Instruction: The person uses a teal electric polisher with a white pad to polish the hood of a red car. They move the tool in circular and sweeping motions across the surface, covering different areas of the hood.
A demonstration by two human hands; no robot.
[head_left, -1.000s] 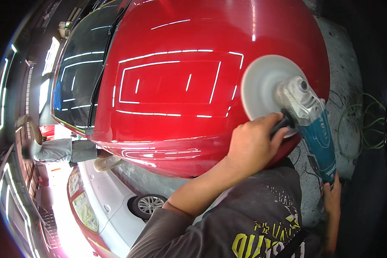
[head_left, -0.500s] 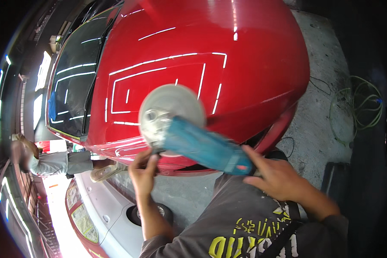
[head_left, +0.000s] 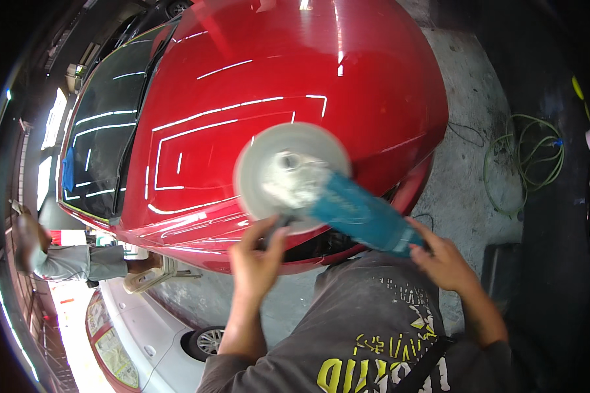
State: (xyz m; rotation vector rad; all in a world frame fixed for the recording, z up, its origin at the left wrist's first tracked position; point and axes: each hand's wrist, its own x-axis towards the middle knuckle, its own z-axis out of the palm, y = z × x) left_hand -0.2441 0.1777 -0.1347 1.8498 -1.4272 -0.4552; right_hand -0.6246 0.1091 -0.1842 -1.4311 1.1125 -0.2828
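Note:
A teal car polisher [head_left: 367,216] with a silver gear head and a round whitish pad [head_left: 255,173] is over the front of a red car hood [head_left: 242,52]. My left hand [head_left: 259,252] is closed on its dark side handle, close to the pad's near edge. My right hand [head_left: 446,259] is wrapped round the rear end of the teal body. The pad hides the hood under it, and whether it touches the paint I cannot tell. Ceiling lights reflect as white lines in the glossy red paint.
A white car [head_left: 147,321] with masked windows stands at the lower left. Beside the red car at left is another person [head_left: 78,262], near a pale stool [head_left: 152,275]. A coiled green hose [head_left: 541,164] lies on the concrete floor [head_left: 475,85] at right.
The polisher and both hands have moved to the right over the hood, toward the front of the car. The whole view has shifted slightly. Both hands keep their hold.

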